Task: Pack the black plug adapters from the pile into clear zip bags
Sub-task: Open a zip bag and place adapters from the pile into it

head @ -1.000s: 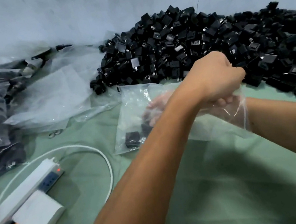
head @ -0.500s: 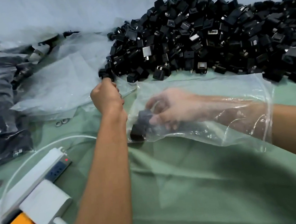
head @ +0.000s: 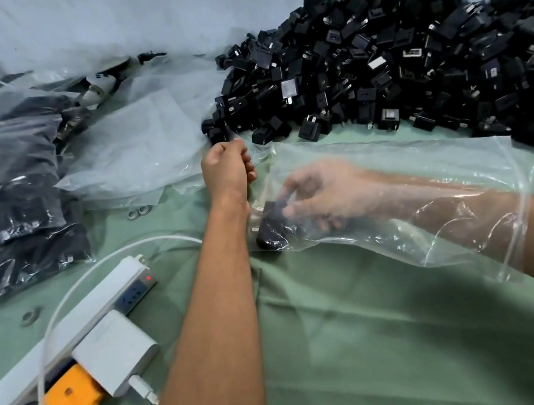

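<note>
Unchanged since half a second ago: right hand (head: 323, 194), deep inside bag (head: 425, 157), holds adapters (head: 271, 226) at its bottom; left hand (head: 228, 170) pinches the bag's corner. Pile (head: 392, 55) remains large; packing has barely begun.

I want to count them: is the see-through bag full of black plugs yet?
Nearly empty. The clear zip bag shows only a few adapters at its far end.

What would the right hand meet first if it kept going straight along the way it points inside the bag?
The right hand points leftward, deep in the clear zip bag. Its fingertips are already at the black adapters in the bag's closed end; just beyond lies the left forearm, though depth is unclear.
</note>
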`<state>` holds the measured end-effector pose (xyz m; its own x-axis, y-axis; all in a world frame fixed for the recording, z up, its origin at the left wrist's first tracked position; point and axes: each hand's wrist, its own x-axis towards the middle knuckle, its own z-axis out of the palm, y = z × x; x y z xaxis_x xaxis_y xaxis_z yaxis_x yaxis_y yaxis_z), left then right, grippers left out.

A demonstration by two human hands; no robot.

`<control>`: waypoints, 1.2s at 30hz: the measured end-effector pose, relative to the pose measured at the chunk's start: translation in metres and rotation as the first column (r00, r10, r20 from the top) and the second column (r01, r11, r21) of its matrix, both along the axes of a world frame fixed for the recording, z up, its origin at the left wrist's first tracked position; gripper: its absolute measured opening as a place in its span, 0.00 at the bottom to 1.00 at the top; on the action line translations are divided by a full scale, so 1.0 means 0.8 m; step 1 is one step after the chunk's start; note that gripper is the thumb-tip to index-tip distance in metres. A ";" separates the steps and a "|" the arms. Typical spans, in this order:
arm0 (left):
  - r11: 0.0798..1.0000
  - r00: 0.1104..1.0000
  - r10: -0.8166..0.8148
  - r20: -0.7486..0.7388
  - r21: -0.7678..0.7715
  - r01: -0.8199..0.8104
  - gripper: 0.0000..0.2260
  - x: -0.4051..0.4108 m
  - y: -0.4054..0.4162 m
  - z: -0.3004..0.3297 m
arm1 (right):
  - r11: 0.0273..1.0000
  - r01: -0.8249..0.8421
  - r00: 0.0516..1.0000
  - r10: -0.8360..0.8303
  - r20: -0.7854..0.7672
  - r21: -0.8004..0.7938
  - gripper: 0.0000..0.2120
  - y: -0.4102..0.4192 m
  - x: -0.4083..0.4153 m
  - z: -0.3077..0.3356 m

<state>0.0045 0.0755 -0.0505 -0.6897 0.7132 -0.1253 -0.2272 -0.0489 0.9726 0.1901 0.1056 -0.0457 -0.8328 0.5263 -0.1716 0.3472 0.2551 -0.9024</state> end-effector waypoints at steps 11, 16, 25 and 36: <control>0.975 0.844 -0.150 -0.514 -0.217 0.041 0.02 0.002 0.009 -0.015 | 0.962 -0.043 0.999 0.045 -0.004 0.271 0.19 -0.017 -0.010 0.015; 0.959 0.787 -0.229 -0.574 -0.271 0.081 0.07 -0.003 0.009 -0.015 | 0.934 -0.079 0.997 0.068 0.045 0.349 0.20 -0.019 -0.004 0.020; 0.937 0.745 -0.236 -0.624 -0.348 0.005 0.10 0.004 0.007 -0.010 | 0.998 -0.040 0.994 0.044 0.100 -0.040 0.19 -0.003 0.088 0.028; 0.866 0.674 -0.267 -0.689 -0.478 -0.146 0.10 0.032 0.007 0.002 | 0.952 0.253 0.792 -0.306 0.528 0.173 0.13 0.036 0.252 0.083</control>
<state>0.0305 0.0814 -0.0485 -0.6599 0.7485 0.0659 0.5583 0.4297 0.7097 0.3917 0.1345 0.0210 -0.4306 0.7567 -0.4919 0.8412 0.1390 -0.5226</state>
